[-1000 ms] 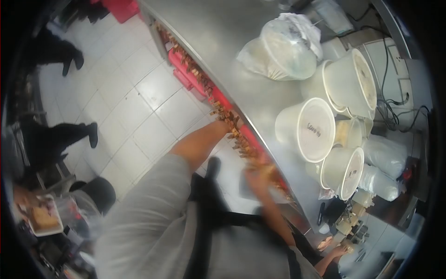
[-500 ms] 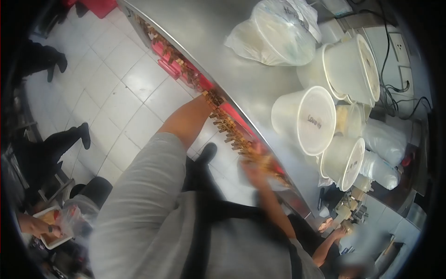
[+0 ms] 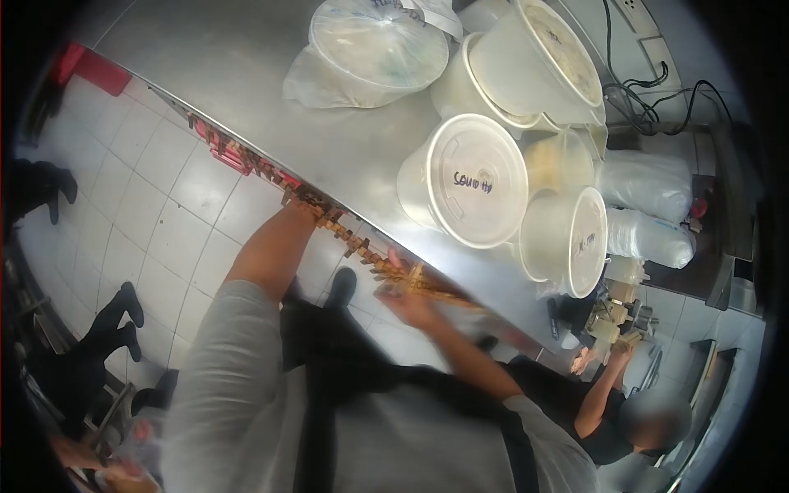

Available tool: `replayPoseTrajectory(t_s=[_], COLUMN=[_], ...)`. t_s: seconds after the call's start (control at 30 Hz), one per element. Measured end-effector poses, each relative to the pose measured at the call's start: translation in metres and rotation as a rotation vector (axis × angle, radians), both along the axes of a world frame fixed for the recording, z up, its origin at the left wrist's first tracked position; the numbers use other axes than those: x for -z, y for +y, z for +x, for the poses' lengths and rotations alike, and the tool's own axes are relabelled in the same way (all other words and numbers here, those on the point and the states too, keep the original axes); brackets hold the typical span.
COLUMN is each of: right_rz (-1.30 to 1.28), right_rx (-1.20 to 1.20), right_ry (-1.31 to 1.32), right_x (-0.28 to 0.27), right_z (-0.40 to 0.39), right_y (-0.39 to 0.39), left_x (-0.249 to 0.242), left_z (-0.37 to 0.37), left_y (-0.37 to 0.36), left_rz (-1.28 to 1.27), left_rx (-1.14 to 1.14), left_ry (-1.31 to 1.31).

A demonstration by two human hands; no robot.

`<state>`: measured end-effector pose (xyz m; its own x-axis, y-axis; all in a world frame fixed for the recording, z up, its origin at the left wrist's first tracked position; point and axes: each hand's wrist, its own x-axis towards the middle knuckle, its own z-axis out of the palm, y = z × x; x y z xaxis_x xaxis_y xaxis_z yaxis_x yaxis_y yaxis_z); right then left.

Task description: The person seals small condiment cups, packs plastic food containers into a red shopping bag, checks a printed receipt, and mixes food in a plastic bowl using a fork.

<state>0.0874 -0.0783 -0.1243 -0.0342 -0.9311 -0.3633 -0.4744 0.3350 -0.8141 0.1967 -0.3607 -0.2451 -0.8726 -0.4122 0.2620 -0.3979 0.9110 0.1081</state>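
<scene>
A long row of small brown pieces (image 3: 355, 240) runs diagonally beside the steel table's edge. At its upper part my left hand (image 3: 302, 212) reaches in against the row, its fingers hidden behind the pieces. Farther down, my right hand (image 3: 407, 306) is closed around the row, near longer, pale brown sticks (image 3: 448, 294). Parts of something red (image 3: 230, 158) show behind the row's upper end. What the pieces are made of is too small to tell.
White lidded tubs (image 3: 472, 181) and a bagged tub (image 3: 378, 49) stand on the steel table (image 3: 246, 74). Black cables (image 3: 649, 86) hang behind. A person in black (image 3: 600, 411) works at lower right. Other people's legs (image 3: 107, 329) show on the tiled floor at left.
The view has turned and shifted, so the tubs and table appear farther left. My right hand, blurred before, is now sharper and still at the row. My left hand stays at the row's upper part.
</scene>
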Motion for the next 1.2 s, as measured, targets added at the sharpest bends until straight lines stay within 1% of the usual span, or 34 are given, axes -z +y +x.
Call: replayPoseTrajectory(t_s=[0.03,0.2,0.27,0.33,0.43,0.53,0.63,0.83,0.9,0.93,1.03,1.1,1.13,1.2], right_rz=[-0.070,-0.057,-0.107,-0.212,-0.158,-0.050,0.009,-0.148,-0.060,-0.015,0.114,0.027,-0.014,0.181], right_rx=[-0.031,-0.040,-0.069,-0.118,-0.089,-0.066,-0.005,-0.009,-0.045,-0.063,0.044,0.139,0.182,0.217], right_ry=[0.038,0.053,0.110,0.223,0.155,0.123,0.006,0.075,0.115,0.136,0.009,0.026,0.033,0.054], right_x=[0.003,0.008,0.006,-0.001,0.002,-0.001,-0.007,-0.008,-0.008,-0.008,0.003,0.002,0.003,0.017], right_z=[-0.001,-0.005,-0.006,-0.006,-0.006,-0.005,-0.004,-0.001,-0.003,-0.005,-0.004,0.002,0.005,0.001], right_y=[0.001,0.002,0.000,-0.002,-0.001,-0.002,-0.003,-0.005,-0.005,-0.004,-0.003,-0.006,-0.008,-0.004], left_x=[0.000,-0.003,-0.003,-0.004,-0.006,-0.007,-0.007,-0.005,-0.004,-0.003,0.005,0.010,0.010,0.008], left_z=[0.001,-0.002,-0.003,-0.003,-0.002,-0.002,-0.001,0.002,0.003,0.004,0.026,0.057,0.075,0.107], left_y=[-0.001,-0.007,-0.007,-0.007,-0.009,-0.013,-0.015,-0.014,-0.010,-0.007,0.020,0.053,0.070,0.106], left_rz=[-0.007,-0.023,-0.027,-0.032,-0.040,-0.046,-0.052,-0.078,-0.090,-0.102,-0.144,-0.139,-0.046,0.181], left_rx=[-0.002,-0.008,-0.007,-0.005,-0.009,-0.013,-0.016,-0.009,-0.015,-0.012,0.000,0.013,0.028,0.037], left_ry=[0.003,0.009,0.014,0.019,0.026,0.028,0.032,0.061,0.092,0.117,0.244,0.314,0.275,0.164])
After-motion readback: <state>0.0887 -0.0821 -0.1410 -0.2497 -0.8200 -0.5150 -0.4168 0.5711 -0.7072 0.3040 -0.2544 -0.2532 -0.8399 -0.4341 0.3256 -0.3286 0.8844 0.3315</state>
